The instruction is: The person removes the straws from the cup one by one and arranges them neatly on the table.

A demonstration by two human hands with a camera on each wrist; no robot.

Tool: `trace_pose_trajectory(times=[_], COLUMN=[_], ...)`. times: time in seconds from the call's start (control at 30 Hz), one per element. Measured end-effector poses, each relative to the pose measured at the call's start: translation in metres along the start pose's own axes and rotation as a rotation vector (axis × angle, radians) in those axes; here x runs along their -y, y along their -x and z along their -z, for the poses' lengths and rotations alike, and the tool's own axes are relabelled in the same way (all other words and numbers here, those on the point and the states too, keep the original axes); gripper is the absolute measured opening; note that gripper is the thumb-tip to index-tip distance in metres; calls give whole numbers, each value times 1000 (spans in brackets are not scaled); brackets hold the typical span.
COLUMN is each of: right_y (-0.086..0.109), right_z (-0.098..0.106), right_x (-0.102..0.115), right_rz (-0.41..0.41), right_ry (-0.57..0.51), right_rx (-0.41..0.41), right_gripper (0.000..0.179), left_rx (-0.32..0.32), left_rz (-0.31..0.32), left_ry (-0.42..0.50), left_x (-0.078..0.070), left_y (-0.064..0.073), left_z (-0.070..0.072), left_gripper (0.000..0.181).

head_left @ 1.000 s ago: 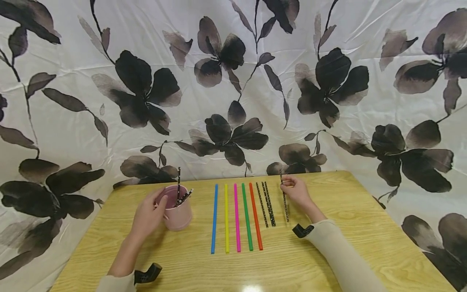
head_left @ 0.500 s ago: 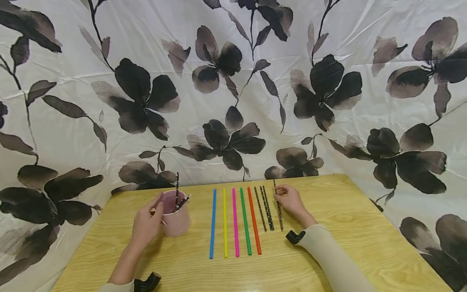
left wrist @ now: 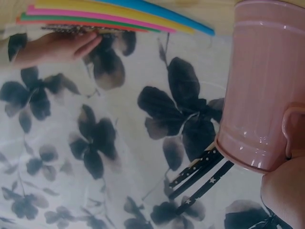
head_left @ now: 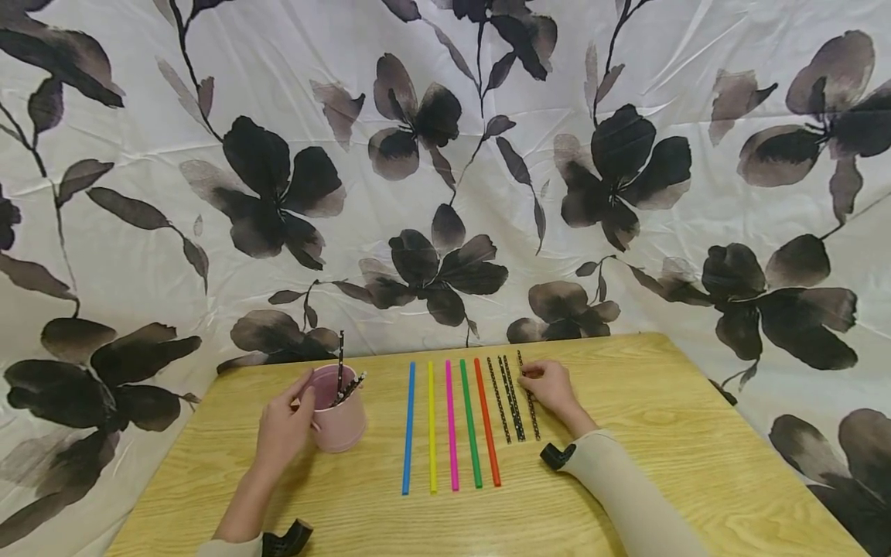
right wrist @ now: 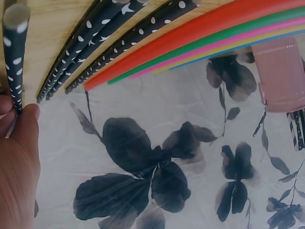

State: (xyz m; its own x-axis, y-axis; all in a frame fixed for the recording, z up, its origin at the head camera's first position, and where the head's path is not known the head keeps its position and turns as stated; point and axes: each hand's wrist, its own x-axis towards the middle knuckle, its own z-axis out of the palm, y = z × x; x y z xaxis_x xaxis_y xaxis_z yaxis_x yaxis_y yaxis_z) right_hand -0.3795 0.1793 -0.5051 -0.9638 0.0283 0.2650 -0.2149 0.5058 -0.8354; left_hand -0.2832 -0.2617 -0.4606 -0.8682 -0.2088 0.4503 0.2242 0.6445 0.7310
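My left hand (head_left: 284, 429) holds the pink cup (head_left: 343, 422) by its left side, near the rim and handle. Several black patterned straws (head_left: 347, 388) lean inside the cup, one standing taller than the rest. At the right end of a row of straws, my right hand (head_left: 553, 387) pinches a black straw with white dots (right wrist: 14, 57) between thumb and fingertips, near its far end. This straw lies nearly parallel to the row. Left of it are more black patterned straws (head_left: 513, 402), then red (head_left: 487, 422), green (head_left: 471, 425), pink (head_left: 452, 425), yellow (head_left: 432, 429) and blue straws (head_left: 409, 429).
A wooden table (head_left: 362, 518) carries everything. Behind it hangs a white cloth (head_left: 390, 201) with dark flower prints, meeting the table's back edge. Black camera mounts (head_left: 557, 456) sit on both wrists.
My right hand has moved left with the dotted straw, bringing it close to the other black straws. The left hand keeps its hold on the cup. The head view has tilted slightly.
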Motion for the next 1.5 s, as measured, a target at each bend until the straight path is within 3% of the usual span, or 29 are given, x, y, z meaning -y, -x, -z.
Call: trace_pose_trajectory(times=[0.4,1.17,1.5], right_y=[1,1,3], right_z=[-1,-6,-7], right_x=[5,2,2], right_rz=[60,68,73], right_ry=[127,146,142], right_rx=[-26,-35,-63], right_gripper=[23,23,22], left_rx=[-26,-43,-40], left_rz=[-10,-19,5], left_ry=[-40,-25,-22], left_x=[1,3,1], left_y=[-1,-2,1], left_z=[-1,-2,-3], left_gripper=[38,38,37])
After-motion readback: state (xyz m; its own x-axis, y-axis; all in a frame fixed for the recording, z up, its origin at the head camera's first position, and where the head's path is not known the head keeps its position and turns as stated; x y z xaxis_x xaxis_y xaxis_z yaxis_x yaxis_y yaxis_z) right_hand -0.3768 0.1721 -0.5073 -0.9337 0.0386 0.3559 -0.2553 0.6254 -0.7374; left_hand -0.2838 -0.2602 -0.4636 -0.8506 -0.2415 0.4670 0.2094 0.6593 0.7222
